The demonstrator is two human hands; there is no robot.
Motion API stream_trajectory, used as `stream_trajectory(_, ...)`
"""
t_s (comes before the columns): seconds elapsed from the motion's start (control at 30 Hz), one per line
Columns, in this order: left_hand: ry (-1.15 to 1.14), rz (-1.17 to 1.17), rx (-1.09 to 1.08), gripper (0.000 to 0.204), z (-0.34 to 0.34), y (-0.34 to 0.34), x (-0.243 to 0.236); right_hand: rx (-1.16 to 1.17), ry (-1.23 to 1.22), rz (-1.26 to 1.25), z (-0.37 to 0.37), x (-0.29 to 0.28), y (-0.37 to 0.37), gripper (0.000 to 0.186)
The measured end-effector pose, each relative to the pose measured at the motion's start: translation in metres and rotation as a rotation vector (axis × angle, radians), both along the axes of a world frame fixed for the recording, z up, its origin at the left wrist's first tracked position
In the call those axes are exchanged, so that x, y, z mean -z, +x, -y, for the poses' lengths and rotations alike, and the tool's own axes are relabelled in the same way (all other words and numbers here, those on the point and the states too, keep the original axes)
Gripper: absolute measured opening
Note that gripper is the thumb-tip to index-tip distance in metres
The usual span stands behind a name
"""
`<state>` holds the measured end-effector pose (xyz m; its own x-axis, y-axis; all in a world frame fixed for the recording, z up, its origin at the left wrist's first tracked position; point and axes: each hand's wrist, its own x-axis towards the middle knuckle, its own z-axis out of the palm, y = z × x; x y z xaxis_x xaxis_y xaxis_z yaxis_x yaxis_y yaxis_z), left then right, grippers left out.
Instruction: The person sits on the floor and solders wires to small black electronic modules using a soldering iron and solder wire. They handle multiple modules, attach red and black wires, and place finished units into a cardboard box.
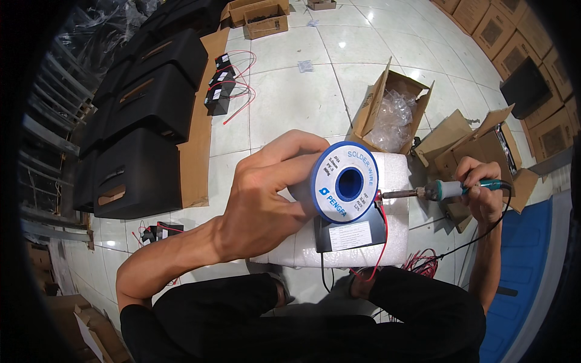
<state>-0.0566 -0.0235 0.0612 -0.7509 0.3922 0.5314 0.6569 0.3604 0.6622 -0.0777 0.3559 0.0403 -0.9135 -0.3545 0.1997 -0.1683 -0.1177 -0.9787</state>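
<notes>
My left hand (266,190) is closed round a spool of solder wire (330,181), which has a blue rim and a white label facing up. In my right hand (481,187) is a soldering iron (449,190), gripped by its green and white handle. Its metal tip points left and reaches the spool's right edge, where a red wire (387,236) joins a terminal. Partly under the spool lies a black battery (324,239) with a white label, resting on a white foam block (396,242). The spool hides much of the battery and the solder's free end.
Black cases (151,115) line the left on cardboard. More batteries (219,97) with red leads stand beside them. Beyond the foam is an open carton (393,115) holding clear plastic. The iron's black cord (466,247) runs past a bundle of red wires (420,261).
</notes>
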Motion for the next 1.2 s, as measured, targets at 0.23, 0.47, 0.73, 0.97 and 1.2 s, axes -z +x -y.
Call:
stream_trajectory(0.23,0.037,0.042,0.036,0.037,-0.004,0.0,0.002,-0.019,-0.043,0.031,0.0,0.003,0.0,0.028)
stream_trajectory(0.47,0.043,0.125,0.071,0.033,-0.011,0.003,0.006,0.005,-0.023,0.013,0.001,0.002,0.001,0.028)
stream_trajectory(0.73,0.007,0.076,0.065,0.033,-0.012,0.001,0.008,-0.015,-0.053,0.037,-0.001,0.004,0.003,0.027)
stream_trajectory(0.97,-0.015,0.063,0.054,0.034,-0.012,0.001,0.009,-0.007,-0.026,0.028,0.002,0.003,0.003,0.026)
stream_trajectory(1.2,-0.006,0.071,0.069,0.036,-0.012,0.002,0.009,-0.022,0.001,-0.01,0.002,0.001,0.001,0.025)
